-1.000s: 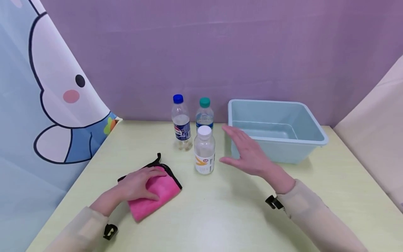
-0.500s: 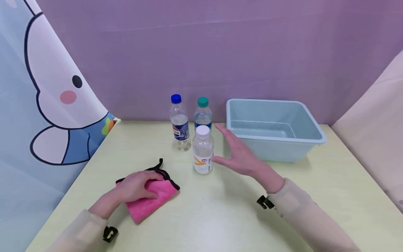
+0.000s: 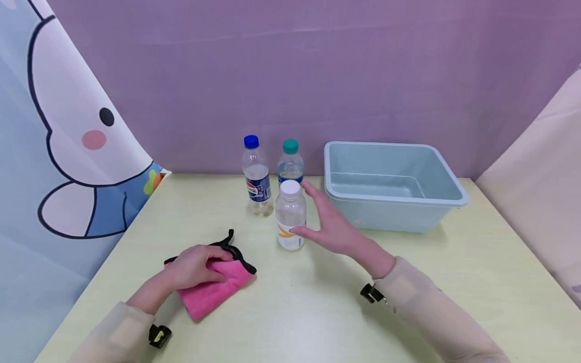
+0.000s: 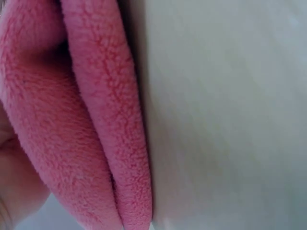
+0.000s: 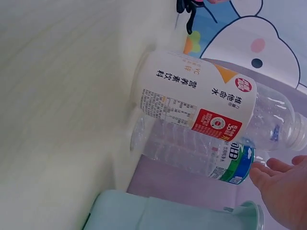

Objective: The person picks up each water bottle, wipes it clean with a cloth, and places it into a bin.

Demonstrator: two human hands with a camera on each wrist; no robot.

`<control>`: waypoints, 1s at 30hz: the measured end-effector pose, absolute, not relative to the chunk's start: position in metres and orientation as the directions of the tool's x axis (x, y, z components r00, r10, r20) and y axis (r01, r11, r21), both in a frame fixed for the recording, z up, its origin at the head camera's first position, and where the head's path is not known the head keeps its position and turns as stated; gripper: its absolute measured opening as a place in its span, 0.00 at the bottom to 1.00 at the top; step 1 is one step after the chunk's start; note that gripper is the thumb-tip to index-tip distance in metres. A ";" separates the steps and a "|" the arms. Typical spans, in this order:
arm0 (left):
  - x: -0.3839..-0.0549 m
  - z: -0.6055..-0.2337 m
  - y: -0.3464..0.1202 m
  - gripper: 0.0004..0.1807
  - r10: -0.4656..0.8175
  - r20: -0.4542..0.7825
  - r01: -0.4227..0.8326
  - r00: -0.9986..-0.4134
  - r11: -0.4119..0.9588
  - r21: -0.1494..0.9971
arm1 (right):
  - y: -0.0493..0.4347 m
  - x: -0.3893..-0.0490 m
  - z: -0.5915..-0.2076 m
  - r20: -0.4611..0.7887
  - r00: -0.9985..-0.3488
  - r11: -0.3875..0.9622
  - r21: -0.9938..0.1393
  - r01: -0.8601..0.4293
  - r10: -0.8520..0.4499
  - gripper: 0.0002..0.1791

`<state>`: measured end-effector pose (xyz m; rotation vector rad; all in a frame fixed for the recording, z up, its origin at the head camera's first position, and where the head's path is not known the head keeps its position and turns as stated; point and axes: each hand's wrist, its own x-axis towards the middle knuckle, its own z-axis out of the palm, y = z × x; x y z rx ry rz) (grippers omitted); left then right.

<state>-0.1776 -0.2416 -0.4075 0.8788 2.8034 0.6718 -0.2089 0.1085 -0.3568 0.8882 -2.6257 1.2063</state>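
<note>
My left hand (image 3: 194, 265) rests on a folded pink cloth (image 3: 206, 301) with black trim and a loop, pinching up a fold between thumb and fingers. In the left wrist view the plush cloth (image 4: 108, 115) bulges in thick folds against the table. My right hand (image 3: 333, 229) stands at the right side of a clear bottle (image 3: 291, 214) with a white cap and white label. Its thumb overlaps the label in the head view, and the fingers are spread, not curled round the bottle. The right wrist view shows the upright bottle (image 5: 201, 96) beside the hand (image 5: 285, 191).
Close behind stand a blue-capped bottle (image 3: 257, 176) with a dark blue label and a green-capped bottle (image 3: 290, 164), partly hidden. A light blue bin (image 3: 390, 214) sits at the back right of the pale table (image 3: 290, 322). A purple curtain (image 3: 290, 75) hangs behind.
My right hand has moved left to the white-capped bottle, its thumb now in front of the label. My left fingers have drawn together, bunching the cloth into a fold.
</note>
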 end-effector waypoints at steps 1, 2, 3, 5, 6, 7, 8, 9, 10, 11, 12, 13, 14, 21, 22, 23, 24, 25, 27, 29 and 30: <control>-0.177 -0.408 -0.242 0.18 0.565 0.013 0.508 -0.825 0.731 0.456 | 0.107 -0.209 -0.358 0.332 -0.825 0.510 -0.662 -0.550 -0.458 0.55; -0.177 -0.408 -0.242 0.18 0.563 0.013 0.505 -0.826 0.731 0.459 | 0.106 -0.209 -0.358 0.327 -0.829 0.511 -0.666 -0.543 -0.454 0.55; -0.177 -0.408 -0.242 0.18 0.562 0.013 0.504 -0.827 0.731 0.461 | 0.105 -0.210 -0.359 0.319 -0.834 0.512 -0.673 -0.534 -0.451 0.55; -0.177 -0.408 -0.242 0.17 0.558 0.009 0.498 -0.830 0.733 0.463 | 0.103 -0.211 -0.360 0.300 -0.845 0.511 -0.690 -0.512 -0.443 0.55; -0.177 -0.408 -0.242 0.17 0.559 0.008 0.498 -0.829 0.732 0.464 | 0.102 -0.211 -0.360 0.289 -0.851 0.509 -0.700 -0.501 -0.439 0.55; -0.176 -0.408 -0.242 0.17 0.559 0.009 0.499 -0.829 0.732 0.464 | 0.101 -0.212 -0.361 0.276 -0.858 0.511 -0.709 -0.486 -0.433 0.55; -0.176 -0.408 -0.242 0.17 0.560 0.011 0.500 -0.829 0.732 0.463 | 0.100 -0.213 -0.361 0.267 -0.862 0.507 -0.718 -0.477 -0.431 0.55; -0.175 -0.408 -0.242 0.17 0.560 0.016 0.503 -0.829 0.731 0.460 | 0.099 -0.214 -0.362 0.261 -0.865 0.502 -0.727 -0.468 -0.429 0.55; -0.175 -0.409 -0.242 0.17 0.560 0.020 0.505 -0.828 0.731 0.460 | 0.098 -0.214 -0.362 0.257 -0.866 0.498 -0.733 -0.463 -0.428 0.55; -0.175 -0.409 -0.243 0.17 0.559 0.022 0.505 -0.829 0.730 0.460 | 0.097 -0.215 -0.362 0.254 -0.868 0.493 -0.739 -0.459 -0.427 0.54; -0.174 -0.409 -0.243 0.16 0.558 0.026 0.505 -0.830 0.730 0.461 | 0.096 -0.216 -0.363 0.254 -0.867 0.486 -0.744 -0.458 -0.428 0.54; -0.174 -0.409 -0.243 0.17 0.556 0.029 0.505 -0.831 0.730 0.460 | 0.095 -0.217 -0.363 0.256 -0.867 0.480 -0.748 -0.458 -0.428 0.54; -0.174 -0.409 -0.244 0.17 0.554 0.030 0.504 -0.832 0.731 0.461 | 0.094 -0.218 -0.364 0.259 -0.866 0.471 -0.754 -0.458 -0.429 0.54; -0.171 -0.407 -0.248 0.18 0.529 0.070 0.487 -0.846 0.712 0.506 | 0.090 -0.222 -0.366 0.273 -0.865 0.435 -0.776 -0.456 -0.420 0.52; -0.170 -0.407 -0.249 0.18 0.523 0.077 0.483 -0.849 0.708 0.515 | 0.089 -0.222 -0.367 0.271 -0.867 0.434 -0.779 -0.453 -0.418 0.51; -0.169 -0.407 -0.249 0.18 0.515 0.085 0.477 -0.853 0.703 0.527 | 0.089 -0.223 -0.367 0.266 -0.870 0.437 -0.780 -0.447 -0.415 0.51; -0.169 -0.406 -0.250 0.19 0.508 0.091 0.471 -0.857 0.697 0.541 | 0.088 -0.223 -0.368 0.261 -0.872 0.436 -0.784 -0.442 -0.414 0.51; -0.168 -0.406 -0.251 0.19 0.497 0.094 0.459 -0.863 0.691 0.558 | 0.088 -0.223 -0.368 0.257 -0.874 0.442 -0.782 -0.439 -0.413 0.51; -0.168 -0.405 -0.252 0.20 0.471 0.098 0.432 -0.877 0.681 0.592 | 0.087 -0.224 -0.370 0.246 -0.878 0.455 -0.779 -0.432 -0.412 0.50; -0.168 -0.405 -0.253 0.20 0.443 0.102 0.405 -0.891 0.670 0.622 | 0.086 -0.225 -0.371 0.243 -0.877 0.460 -0.776 -0.432 -0.414 0.50; -0.168 -0.405 -0.253 0.20 0.431 0.102 0.393 -0.896 0.665 0.635 | 0.086 -0.225 -0.372 0.245 -0.877 0.460 -0.775 -0.434 -0.415 0.49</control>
